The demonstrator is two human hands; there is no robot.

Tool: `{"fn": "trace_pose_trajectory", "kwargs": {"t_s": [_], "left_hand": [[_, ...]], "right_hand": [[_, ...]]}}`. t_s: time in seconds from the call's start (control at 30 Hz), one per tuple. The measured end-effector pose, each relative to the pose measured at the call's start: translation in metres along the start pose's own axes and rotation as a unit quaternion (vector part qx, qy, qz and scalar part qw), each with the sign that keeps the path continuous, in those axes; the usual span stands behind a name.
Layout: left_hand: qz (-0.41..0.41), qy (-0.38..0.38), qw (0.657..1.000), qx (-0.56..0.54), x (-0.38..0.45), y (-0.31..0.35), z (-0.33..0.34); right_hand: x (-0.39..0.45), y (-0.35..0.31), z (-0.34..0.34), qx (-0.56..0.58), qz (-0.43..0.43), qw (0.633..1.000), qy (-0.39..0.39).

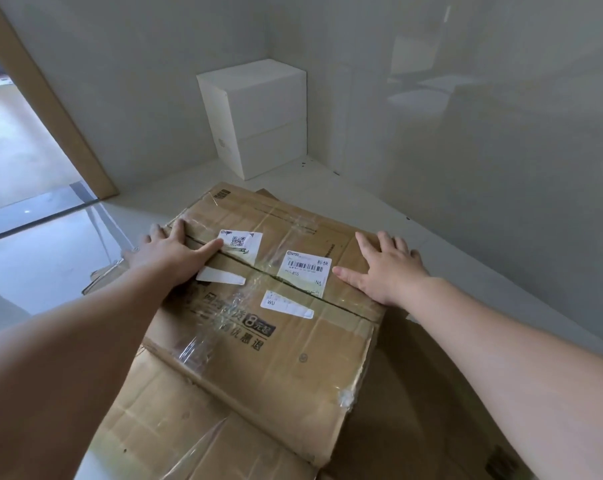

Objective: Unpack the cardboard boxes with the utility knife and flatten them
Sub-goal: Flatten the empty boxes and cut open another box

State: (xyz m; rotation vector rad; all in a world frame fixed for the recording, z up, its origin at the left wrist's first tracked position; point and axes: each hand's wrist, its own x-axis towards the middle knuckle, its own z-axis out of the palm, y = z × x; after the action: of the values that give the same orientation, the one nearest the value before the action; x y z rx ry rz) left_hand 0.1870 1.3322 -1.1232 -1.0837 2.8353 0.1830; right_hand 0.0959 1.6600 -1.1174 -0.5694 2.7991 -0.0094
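A brown cardboard box (279, 344) with clear tape and several white labels lies flattened on the floor in front of me, on top of other flat cardboard (414, 403). My left hand (170, 249) lies flat on its far left part, fingers straight, thumb by a QR label. My right hand (384, 266) presses flat on the far right part, fingers spread. A slit seam runs between the two hands. No utility knife is in sight.
A white box (258, 116) stands against the wall in the far corner. Glossy walls close the space on the right and behind. A wooden door frame (50, 109) and a glass panel stand at the left, with pale floor around the cardboard.
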Motion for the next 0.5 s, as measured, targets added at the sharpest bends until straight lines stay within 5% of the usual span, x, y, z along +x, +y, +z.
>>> {"fn": "trace_pose_trajectory", "kwargs": {"t_s": [0.33,0.5], "left_hand": [[0.054,0.024,0.997,0.042,-0.042,0.04,0.008],[0.245,0.039,0.968,0.036,-0.094,0.125,0.017]], "right_hand": [[-0.047,0.03,0.012,-0.002,0.004,1.0,0.009],[-0.075,0.063,0.007,0.014,-0.035,0.999,0.02]]}}
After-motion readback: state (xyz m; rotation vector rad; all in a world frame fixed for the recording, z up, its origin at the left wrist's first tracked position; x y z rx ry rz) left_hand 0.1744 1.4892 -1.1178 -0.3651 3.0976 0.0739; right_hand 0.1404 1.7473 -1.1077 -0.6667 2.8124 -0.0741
